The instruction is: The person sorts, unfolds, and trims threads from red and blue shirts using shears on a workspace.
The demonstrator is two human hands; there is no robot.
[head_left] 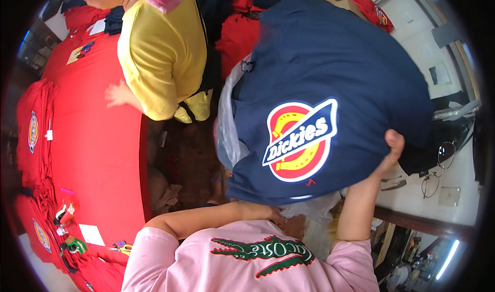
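Observation:
A navy T-shirt (356, 70) with a big round red, yellow and white print is spread over a bulky load in front of my chest. My right hand (388, 155) grips its right edge, thumb up on top and fingers hidden beneath the cloth. My left hand (263, 212) reaches under the near edge, next to translucent plastic; its fingers are mostly hidden. A clear plastic bag (230, 117) shows along the left side of the load and again below it (312, 207).
To the left stands a long red-covered table (98, 137) with stacked red shirts (36, 132), scissors (121, 247) and a white paper (92, 235). A person in yellow (162, 55) stands beside it. Eyeglasses (430, 184) lie on the white surface at right.

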